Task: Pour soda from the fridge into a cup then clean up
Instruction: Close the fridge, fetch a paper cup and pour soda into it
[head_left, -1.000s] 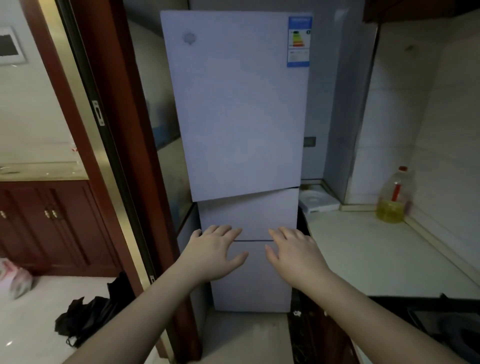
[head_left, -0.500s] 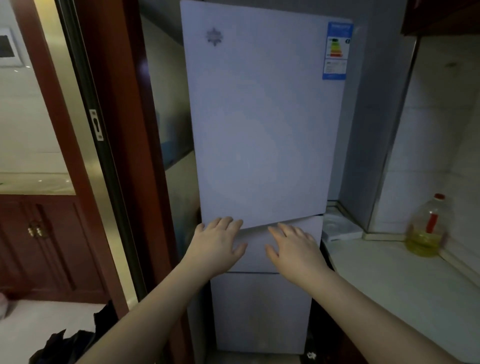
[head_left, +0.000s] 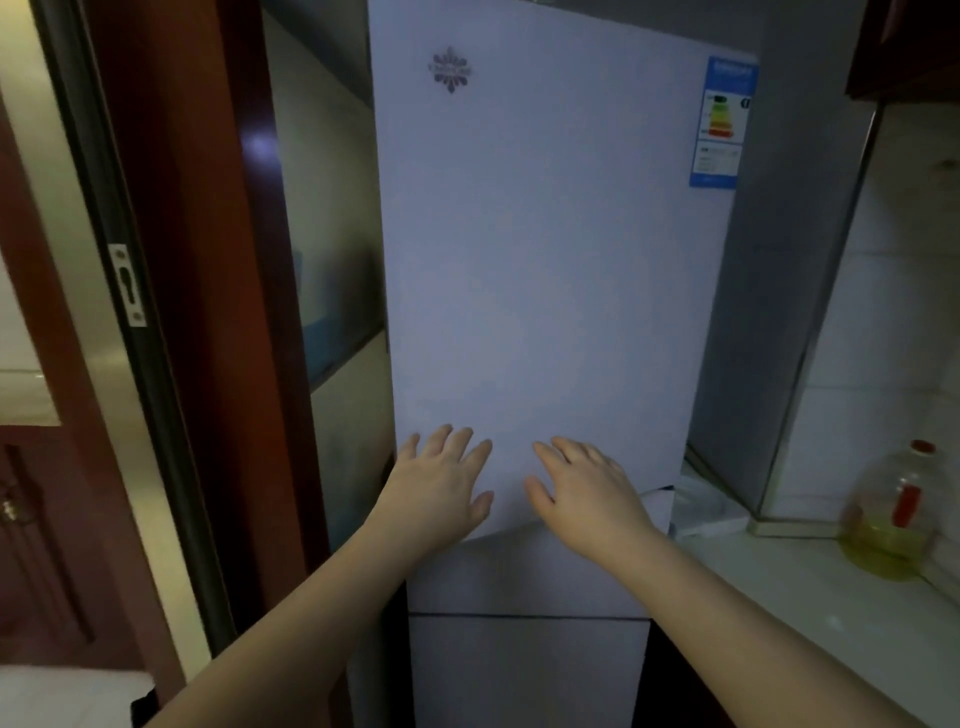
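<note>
Both hands are spread flat with straight fingers and hold nothing; the left hand (head_left: 441, 486) lies against the lower left corner of the fridge's upper door (head_left: 545, 260), its fingertips near that door's left edge, and the right hand (head_left: 584, 491) lies just beside it toward the middle, over the door's bottom edge; whether the palms press the panel or only hover in front of it I cannot tell. A second ago the same two hands were lower, in front of the seam between the middle drawer (head_left: 530, 577) and the bottom one, and half a second ago they were at the base of the upper door; they have climbed while the view has closed in on the fridge (head_left: 519, 665); I judge this a search for a grip on the upper door, which looks shut, with no handle visible on its face. The soda is not in view, presumably behind that door, and no cup shows, so the task stands at its very start. To the right, on the pale counter (head_left: 831, 613), an oil bottle with a red cap (head_left: 891, 514) stands near the tiled wall, well apart from the hands.
</note>
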